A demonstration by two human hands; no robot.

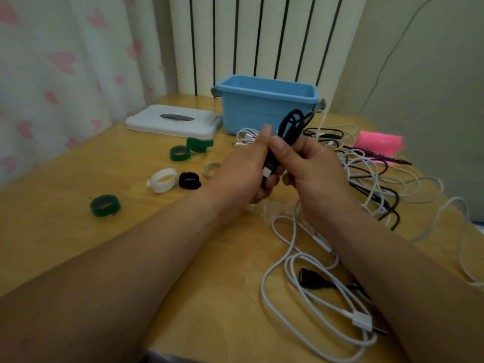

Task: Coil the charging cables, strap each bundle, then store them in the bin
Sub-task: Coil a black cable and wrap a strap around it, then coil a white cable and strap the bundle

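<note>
Both hands grip a folded black cable (290, 124) held above the counter (78, 184), just in front of the blue bin (251, 108). The left hand (241, 176) curls round its lower end, and the right hand (314, 169) pinches it midway. The bundle's bottom is hidden in the fingers. The bin's inside is out of sight. The right forearm covers part of the loose cables (372, 176). Rolled straps (104, 211) lie to the left.
</note>
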